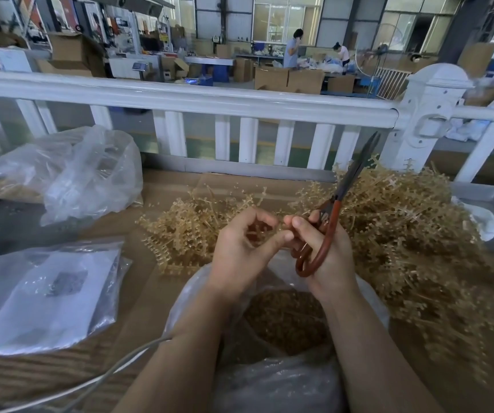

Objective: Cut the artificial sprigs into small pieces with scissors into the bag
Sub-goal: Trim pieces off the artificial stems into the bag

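My right hand [324, 251] grips red-handled scissors [333, 216], their blades closed and pointing up and away. My left hand [241, 248] has its fingers curled around a small tan piece of sprig, its fingertips meeting those of my right hand. Both hands hover over an open clear plastic bag [186, 296] holding a heap of cut tan pieces [284, 320]. A big pile of tan artificial sprigs [409, 234] lies to the right, and a smaller clump of sprigs [186, 231] lies just beyond my left hand.
A crumpled clear bag [91, 174] with tan pieces sits at the back left. Flat plastic packets with paper inside [46, 293] lie at the left. A white railing [210, 102] borders the cardboard-covered table. A grey cable [106, 374] runs across the lower left.
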`<state>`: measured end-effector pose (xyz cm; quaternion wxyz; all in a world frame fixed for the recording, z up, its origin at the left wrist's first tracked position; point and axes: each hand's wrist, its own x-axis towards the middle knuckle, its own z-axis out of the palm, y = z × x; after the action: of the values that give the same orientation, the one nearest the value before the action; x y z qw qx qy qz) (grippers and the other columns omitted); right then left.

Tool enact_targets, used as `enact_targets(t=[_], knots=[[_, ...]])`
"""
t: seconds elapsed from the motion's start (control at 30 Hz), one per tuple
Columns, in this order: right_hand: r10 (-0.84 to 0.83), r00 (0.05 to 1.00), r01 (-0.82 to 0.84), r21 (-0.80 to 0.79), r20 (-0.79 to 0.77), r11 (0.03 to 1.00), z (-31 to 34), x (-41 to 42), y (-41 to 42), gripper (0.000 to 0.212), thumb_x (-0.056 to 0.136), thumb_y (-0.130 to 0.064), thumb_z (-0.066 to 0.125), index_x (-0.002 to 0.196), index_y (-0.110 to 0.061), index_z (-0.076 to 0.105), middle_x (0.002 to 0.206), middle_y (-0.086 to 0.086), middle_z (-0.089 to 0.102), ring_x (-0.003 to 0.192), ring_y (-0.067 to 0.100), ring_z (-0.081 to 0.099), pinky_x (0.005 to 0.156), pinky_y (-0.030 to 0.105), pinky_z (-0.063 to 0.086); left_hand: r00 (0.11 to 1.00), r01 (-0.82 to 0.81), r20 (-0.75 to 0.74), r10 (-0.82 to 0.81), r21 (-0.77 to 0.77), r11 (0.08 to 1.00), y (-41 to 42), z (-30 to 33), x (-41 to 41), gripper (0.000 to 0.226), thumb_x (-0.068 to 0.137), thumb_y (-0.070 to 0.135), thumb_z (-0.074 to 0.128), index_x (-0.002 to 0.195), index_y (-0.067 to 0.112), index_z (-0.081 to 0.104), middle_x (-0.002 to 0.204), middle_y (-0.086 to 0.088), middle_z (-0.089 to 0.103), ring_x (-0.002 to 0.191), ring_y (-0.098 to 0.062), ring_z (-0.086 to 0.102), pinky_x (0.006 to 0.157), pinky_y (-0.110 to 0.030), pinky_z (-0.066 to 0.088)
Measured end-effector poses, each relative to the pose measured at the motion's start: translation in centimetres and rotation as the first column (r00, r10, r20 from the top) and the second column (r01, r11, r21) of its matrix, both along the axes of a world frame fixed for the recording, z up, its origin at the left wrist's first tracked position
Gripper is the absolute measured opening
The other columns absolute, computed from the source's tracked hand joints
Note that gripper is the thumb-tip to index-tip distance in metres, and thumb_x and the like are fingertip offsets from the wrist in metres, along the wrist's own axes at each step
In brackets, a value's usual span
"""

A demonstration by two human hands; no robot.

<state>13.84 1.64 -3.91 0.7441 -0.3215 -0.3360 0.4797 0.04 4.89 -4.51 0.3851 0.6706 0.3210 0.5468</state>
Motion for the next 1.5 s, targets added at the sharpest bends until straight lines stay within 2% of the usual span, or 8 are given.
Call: enact_targets(t=[0.13,0.37,0.47,0.6,0.93,1.07,1.23,1.5], knots=[[0.010,0.998,-0.009,-0.015,0.061,1.000,-0.5,0.0,0.2,0.019,0.093,0.009,0.060,0.092,-0.009,0.053,0.087,0.013,0.070,0.085,0.023,0.071,0.077,0.034,0.060,1.000,0.026,0.018,-0.025,-0.019,0.999,-0.2,0.2,0.1,0.012,0.085,0.012,0.077,0.091,0.009,0.067,0.089,-0.005,0.073,0.086,-0.023,0.071,0.081,-0.048,0.058],[-0.150,0.940,0.198,-0.134,0.307,0.971,-1.1,-0.6,0.8,0.022,0.085,-0.011,0.080,0.093,-0.009,0.059,0.084,0.011,0.068,0.068,0.019,0.068,0.053,0.025,0.052,0.981,0.075,0.182,-0.067,-0.035,0.997,-0.4,0.3,0.1,0.020,0.080,-0.016,0.070,0.083,0.002,0.064,0.078,-0.005,0.073,0.073,-0.016,0.073,0.069,-0.023,0.056],[-0.111,0.967,0.152,-0.173,0.228,0.973,-0.7,-0.5,0.5,0.035,0.078,-0.024,0.083,0.101,-0.003,0.066,0.087,0.008,0.074,0.075,0.021,0.072,0.058,0.026,0.055,0.980,0.064,0.186,-0.068,0.029,0.998,-0.1,0.4,0.0,0.015,0.080,-0.017,0.069,0.082,-0.003,0.065,0.083,-0.013,0.072,0.077,-0.025,0.071,0.074,-0.032,0.056],[0.033,0.999,-0.033,-0.053,0.008,0.998,0.2,0.4,0.0,0.011,0.086,0.000,0.070,0.095,0.000,0.063,0.084,0.011,0.075,0.080,0.026,0.075,0.067,0.029,0.060,0.971,0.128,0.196,-0.135,0.046,0.991,-0.1,0.7,0.6,0.015,0.079,-0.020,0.068,0.079,-0.006,0.063,0.085,-0.016,0.071,0.081,-0.024,0.072,0.074,-0.029,0.057],[-0.033,0.987,0.036,-0.015,0.160,0.999,0.5,1.0,-0.1,0.017,0.086,0.002,0.071,0.089,-0.010,0.059,0.088,0.006,0.072,0.086,0.021,0.072,0.070,0.028,0.058,0.974,0.081,0.226,0.000,-0.347,0.934,0.2,1.5,-0.1,0.059,0.066,0.047,0.082,0.109,0.016,0.059,0.098,0.003,0.064,0.092,-0.011,0.063,0.082,-0.024,0.053],[-0.033,0.949,0.052,-0.051,0.314,0.997,0.1,0.8,0.3,0.033,0.078,-0.012,0.079,0.103,0.001,0.062,0.099,0.016,0.072,0.087,0.028,0.072,0.070,0.031,0.057,0.945,0.301,0.209,-0.252,-0.250,0.920,0.0,1.7,0.1,0.025,0.084,0.020,0.071,0.099,0.001,0.068,0.087,-0.006,0.075,0.081,-0.016,0.072,0.072,-0.018,0.054],[0.056,0.906,0.030,-0.194,0.420,0.981,0.2,2.0,0.1,0.028,0.077,-0.028,0.083,0.088,-0.015,0.062,0.074,0.002,0.067,0.065,0.016,0.064,0.056,0.028,0.052,0.979,0.205,0.049,-0.199,-0.282,0.937,0.2,1.4,-0.4,0.017,0.098,0.022,0.059,0.085,0.011,0.059,0.058,-0.002,0.063,0.039,-0.012,0.052,0.038,-0.022,0.042],[0.174,0.717,0.099,-0.346,0.675,0.933,0.1,2.7,-0.2,0.040,0.090,-0.053,0.071,0.099,-0.014,0.070,0.068,0.002,0.067,0.056,0.017,0.069,0.049,0.019,0.050,0.946,0.168,-0.160,-0.281,-0.500,0.849,0.4,0.4,0.2,0.017,0.099,0.030,0.055,0.097,0.013,0.054,0.077,-0.009,0.074,0.068,-0.025,0.073,0.066,-0.041,0.061]])
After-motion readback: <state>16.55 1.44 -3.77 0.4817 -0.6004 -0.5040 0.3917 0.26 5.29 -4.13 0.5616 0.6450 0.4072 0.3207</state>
